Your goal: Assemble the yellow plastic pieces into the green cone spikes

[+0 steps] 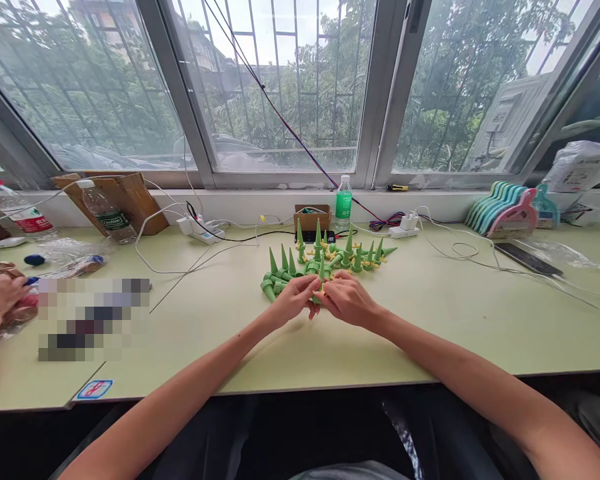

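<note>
In the head view, the person's left hand [295, 298] and right hand [353, 301] meet over the pale green table [460, 333], fingertips almost touching. The fingers of both hands are pinched on one green plastic watering spike [321, 269], whose pointed tip rises just above them and whose lower part shows beneath; the exact grip is partly hidden. Just beyond the fingers, and spreading to both sides of them, is a cluster of green watering spikes [349, 250], some standing point up and others lying over, several with small yellow valves. Past that cluster, straight ahead of the fingers, are a small open cardboard box [313, 220] and, slightly right of it, a clear bottle with a green label [344, 205]. Farther off to the right of the fingers lie a black smartphone [527, 259] and, behind it, a row of turquoise and pink plastic hangers [510, 210]. Well to the left of the fingers, at the edge of view, another person's hand [3, 290] is over plastic-wrapped items.
</note>
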The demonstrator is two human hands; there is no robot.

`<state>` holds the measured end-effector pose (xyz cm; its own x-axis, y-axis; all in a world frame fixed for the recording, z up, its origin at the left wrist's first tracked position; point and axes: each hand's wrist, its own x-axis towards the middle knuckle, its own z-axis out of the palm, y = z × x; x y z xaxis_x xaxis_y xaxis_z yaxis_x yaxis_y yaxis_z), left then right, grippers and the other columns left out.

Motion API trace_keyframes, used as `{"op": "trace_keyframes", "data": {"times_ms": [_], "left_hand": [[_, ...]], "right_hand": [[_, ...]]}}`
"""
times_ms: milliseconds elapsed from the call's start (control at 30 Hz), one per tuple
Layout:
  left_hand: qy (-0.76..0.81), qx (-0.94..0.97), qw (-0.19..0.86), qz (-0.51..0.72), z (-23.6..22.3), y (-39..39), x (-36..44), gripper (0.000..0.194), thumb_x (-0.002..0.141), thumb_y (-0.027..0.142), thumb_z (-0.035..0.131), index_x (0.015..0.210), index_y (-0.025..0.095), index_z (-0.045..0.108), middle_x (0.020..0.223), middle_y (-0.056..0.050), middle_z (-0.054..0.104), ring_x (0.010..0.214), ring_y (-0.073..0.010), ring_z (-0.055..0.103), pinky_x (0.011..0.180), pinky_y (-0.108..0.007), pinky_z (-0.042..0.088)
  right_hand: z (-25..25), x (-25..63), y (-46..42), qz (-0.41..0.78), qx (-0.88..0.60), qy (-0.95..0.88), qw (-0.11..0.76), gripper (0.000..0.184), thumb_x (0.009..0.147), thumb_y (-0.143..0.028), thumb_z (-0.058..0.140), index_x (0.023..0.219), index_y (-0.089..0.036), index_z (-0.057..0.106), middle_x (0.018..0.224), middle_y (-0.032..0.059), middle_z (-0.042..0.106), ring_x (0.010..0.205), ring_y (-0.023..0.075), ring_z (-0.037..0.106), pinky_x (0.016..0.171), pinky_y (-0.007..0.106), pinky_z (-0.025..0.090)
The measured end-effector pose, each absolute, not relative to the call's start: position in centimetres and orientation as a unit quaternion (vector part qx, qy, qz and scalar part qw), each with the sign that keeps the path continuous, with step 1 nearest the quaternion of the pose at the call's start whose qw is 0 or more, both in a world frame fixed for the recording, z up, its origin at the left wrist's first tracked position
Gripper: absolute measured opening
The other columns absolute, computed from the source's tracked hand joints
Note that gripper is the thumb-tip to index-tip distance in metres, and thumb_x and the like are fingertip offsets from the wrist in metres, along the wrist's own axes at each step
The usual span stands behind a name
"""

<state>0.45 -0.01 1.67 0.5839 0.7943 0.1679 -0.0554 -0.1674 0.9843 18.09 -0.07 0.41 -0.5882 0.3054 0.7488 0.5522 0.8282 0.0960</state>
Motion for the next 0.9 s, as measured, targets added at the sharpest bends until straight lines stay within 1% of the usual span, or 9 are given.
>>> {"op": "trace_keyframes", "data": {"times_ms": [100,233,333,600,800,900], "left_hand": [[0.274,0.662,0.591,0.371,1.82,-0.16,0.61,0.039,0.088,0.052,0.053,0.083,0.014,0.052,0.063,0.001,0.054,0.051,-0.0097,0.055,0.043,-0.020,0.047],[0.276,0.653,0.592,0.382,1.72,-0.21,0.83,0.038,0.088,0.052,0.054,0.078,0.015,0.049,0.061,0.002,0.053,0.050,-0.0097,0.055,0.043,-0.021,0.047],[0.281,0.654,0.583,0.392,1.57,-0.18,0.91,0.039,0.089,0.052,0.052,0.076,0.016,0.046,0.063,0.002,0.055,0.049,-0.0103,0.056,0.043,-0.022,0.047],[0.290,0.655,0.575,0.396,1.55,-0.25,0.84,0.038,0.089,0.052,0.052,0.077,0.016,0.045,0.063,0.001,0.058,0.051,-0.0105,0.057,0.043,-0.022,0.047],[0.293,0.654,0.572,0.400,1.40,-0.20,0.85,0.040,0.087,0.054,0.053,0.081,0.015,0.050,0.063,0.001,0.057,0.051,-0.0106,0.058,0.042,-0.022,0.048],[0.294,0.654,0.571,0.399,1.34,-0.18,0.84,0.039,0.087,0.054,0.052,0.081,0.015,0.050,0.063,0.001,0.057,0.050,-0.0106,0.058,0.042,-0.022,0.048]], "right_hand": [[0.46,17.77,-0.36,-0.130,-0.259,-0.869,0.401,0.035,0.099,-0.028,0.041,0.065,-0.020,0.041,0.053,-0.0022,0.051,0.048,0.0111,0.042,0.065,0.029,0.032],[0.27,17.52,-0.44,-0.098,-0.269,-0.852,0.439,0.032,0.096,-0.030,0.047,0.067,-0.020,0.040,0.053,-0.0027,0.054,0.045,0.0101,0.040,0.065,0.029,0.034],[0.09,17.49,-0.36,-0.086,-0.268,-0.848,0.449,0.029,0.096,-0.028,0.047,0.068,-0.021,0.040,0.055,-0.0025,0.056,0.045,0.0101,0.041,0.065,0.029,0.035],[0.05,17.49,-0.43,-0.081,-0.248,-0.862,0.435,0.028,0.095,-0.023,0.045,0.068,-0.021,0.037,0.052,-0.0048,0.052,0.044,0.0094,0.039,0.063,0.028,0.034],[0.11,17.50,-0.55,-0.092,-0.247,-0.865,0.427,0.028,0.095,-0.021,0.044,0.068,-0.021,0.035,0.051,-0.0047,0.052,0.043,0.0092,0.037,0.063,0.028,0.033],[0.15,17.50,-0.60,-0.094,-0.245,-0.868,0.422,0.028,0.095,-0.021,0.043,0.068,-0.021,0.035,0.051,-0.0046,0.052,0.044,0.0091,0.038,0.064,0.027,0.033]]}}
